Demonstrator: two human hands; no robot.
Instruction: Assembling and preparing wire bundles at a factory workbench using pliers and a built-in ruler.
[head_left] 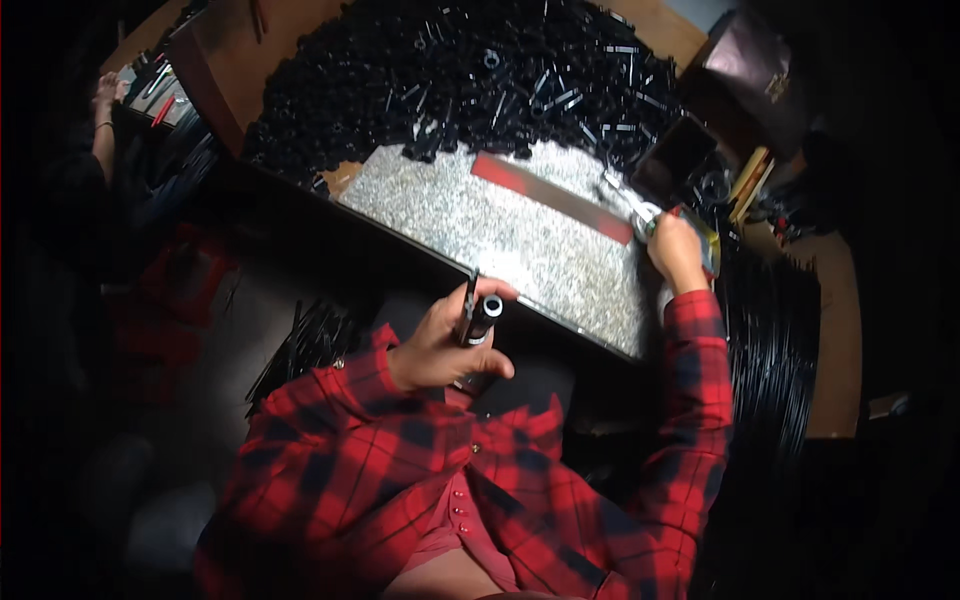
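Observation:
My left hand [445, 350] is closed around a short black tube [483, 318] with a pale ring at its open end, held in front of my chest. A thin dark strip rises beside the tube; I cannot tell if it is part of it. At the right side of the speckled grey board [430, 205], my right hand [677, 252] grips a silver hand tool [628, 198]. The tool looks like scissors or pliers, and its handles are mostly hidden by the fingers. Across the board lies a flat red and brown bar [550, 198], left of the tool.
A large heap of black parts [450, 80] covers the table behind the board. A dark open box [680, 150] and a yellowish block [752, 185] stand at right, above bundled thin black rods [775, 350]. At far left, another person's hand [108, 90] rests near a work surface.

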